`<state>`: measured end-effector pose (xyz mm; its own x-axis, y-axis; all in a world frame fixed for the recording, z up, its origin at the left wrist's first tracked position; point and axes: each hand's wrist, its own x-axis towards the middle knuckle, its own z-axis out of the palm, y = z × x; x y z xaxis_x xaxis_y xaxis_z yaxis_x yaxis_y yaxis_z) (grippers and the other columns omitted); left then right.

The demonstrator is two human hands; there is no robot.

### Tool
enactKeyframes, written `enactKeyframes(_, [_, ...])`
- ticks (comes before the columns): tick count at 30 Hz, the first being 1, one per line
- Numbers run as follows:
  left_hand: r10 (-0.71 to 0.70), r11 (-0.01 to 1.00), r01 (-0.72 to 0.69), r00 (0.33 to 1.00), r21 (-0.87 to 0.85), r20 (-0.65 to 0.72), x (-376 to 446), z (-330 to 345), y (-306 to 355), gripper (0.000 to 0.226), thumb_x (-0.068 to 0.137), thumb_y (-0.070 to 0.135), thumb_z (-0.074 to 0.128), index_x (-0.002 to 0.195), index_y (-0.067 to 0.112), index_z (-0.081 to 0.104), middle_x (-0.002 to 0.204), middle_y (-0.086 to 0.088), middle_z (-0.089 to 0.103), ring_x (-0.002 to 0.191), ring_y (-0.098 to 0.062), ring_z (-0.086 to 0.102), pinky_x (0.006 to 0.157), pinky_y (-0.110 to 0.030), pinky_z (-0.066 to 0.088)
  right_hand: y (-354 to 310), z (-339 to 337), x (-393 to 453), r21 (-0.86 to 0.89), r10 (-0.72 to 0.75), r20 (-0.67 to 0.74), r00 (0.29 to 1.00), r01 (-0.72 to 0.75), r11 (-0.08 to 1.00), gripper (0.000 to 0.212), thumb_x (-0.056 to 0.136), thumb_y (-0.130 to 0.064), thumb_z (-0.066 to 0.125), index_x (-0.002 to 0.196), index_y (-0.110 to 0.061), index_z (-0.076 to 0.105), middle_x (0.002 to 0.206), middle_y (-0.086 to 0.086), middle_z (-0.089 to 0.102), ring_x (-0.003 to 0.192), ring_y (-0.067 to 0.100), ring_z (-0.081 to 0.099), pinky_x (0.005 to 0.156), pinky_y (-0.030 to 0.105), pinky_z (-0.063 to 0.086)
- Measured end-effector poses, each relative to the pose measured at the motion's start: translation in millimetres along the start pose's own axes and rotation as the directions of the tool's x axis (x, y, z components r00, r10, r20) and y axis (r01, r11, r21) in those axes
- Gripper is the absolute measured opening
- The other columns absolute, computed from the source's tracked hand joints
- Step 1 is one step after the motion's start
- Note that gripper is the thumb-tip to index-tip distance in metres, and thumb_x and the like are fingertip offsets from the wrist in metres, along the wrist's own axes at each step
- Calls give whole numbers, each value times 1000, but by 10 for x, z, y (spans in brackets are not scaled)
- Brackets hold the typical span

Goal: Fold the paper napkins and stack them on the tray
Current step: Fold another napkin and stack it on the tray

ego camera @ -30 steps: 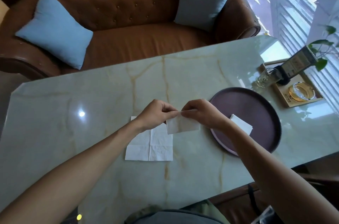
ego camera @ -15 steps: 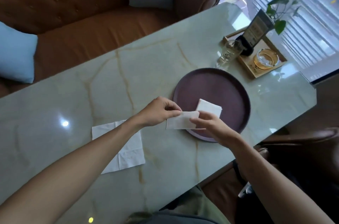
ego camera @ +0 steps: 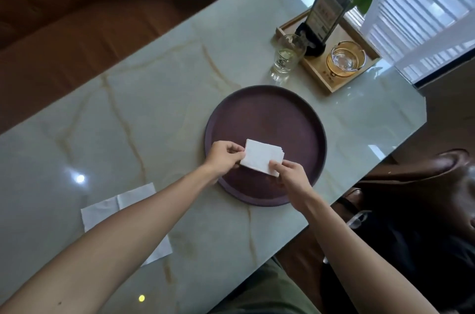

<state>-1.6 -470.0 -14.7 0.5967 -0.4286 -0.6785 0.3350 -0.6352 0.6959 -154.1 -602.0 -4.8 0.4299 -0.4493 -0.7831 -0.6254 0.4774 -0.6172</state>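
Note:
A folded white napkin (ego camera: 261, 158) lies over the near part of the round dark purple tray (ego camera: 267, 113), on top of another folded napkin whose edges show at its right side. My left hand (ego camera: 223, 156) pinches its left edge. My right hand (ego camera: 291, 174) pinches its near right corner. An unfolded white napkin (ego camera: 120, 207) lies flat on the marble table to the left, partly hidden under my left forearm.
A small glass (ego camera: 286, 56) stands behind the tray, next to a wooden tray (ego camera: 358, 42) holding a card stand, an amber glass ashtray (ego camera: 345, 59) and a plant. A brown leather sofa runs along the far side. The table's edge is close on the right.
Both hands carried the folded napkin right from above the table onto the tray, over the folded one lying there. The view swung right with them.

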Motion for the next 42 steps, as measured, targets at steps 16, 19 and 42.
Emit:
enactKeyframes(16, [120,949,-84,988,304,-102,263,208,-8,4,83,18,74,87,18,74,80,-1,74,83,-17,70,79,-31,54,28,-17,342,-485,-108,-207,972,-7,874,24,86,-35,60,77,-13,61,77,3,71,75,25,70,65,38,51])
enactKeyframes(19, [123,932,-92,990,351,-68,288,185,-39,4,83,19,74,84,22,71,74,9,69,84,-18,70,79,-32,54,27,-31,361,-525,-125,-196,973,3,851,25,87,-37,60,79,-13,62,78,1,70,76,25,66,61,34,45])
enactKeyframes(42, [323,113,-550,808,827,493,438,209,180,77,78,17,71,148,17,39,136,-7,45,118,-29,48,91,-39,47,-61,-60,540,-928,-407,324,854,371,39,72,78,-43,71,139,-14,45,140,6,45,125,32,46,93,43,46])
